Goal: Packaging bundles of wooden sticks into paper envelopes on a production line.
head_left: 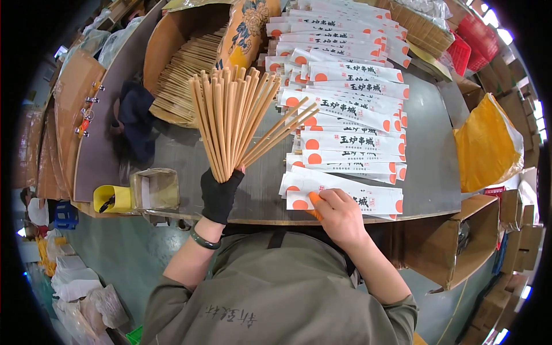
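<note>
Head view. Left hand (220, 195), black-gloved: grip closed around the base of a fanned bundle of pale wooden chopsticks (233, 118), rising above it. Right hand (339, 215), bare: grip pinching the orange-dotted end of a white paper sleeve (345, 198) lying on the grey desk (431, 167); overlapping rows of like sleeves (345, 103) beyond.

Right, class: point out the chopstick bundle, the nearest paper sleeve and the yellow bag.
chopstick bundle (233, 118), head view, middle of the fanned sticks.
paper sleeve (368, 198), head view, white face right of the right hand.
yellow bag (486, 144), head view, centre of its face.
</note>
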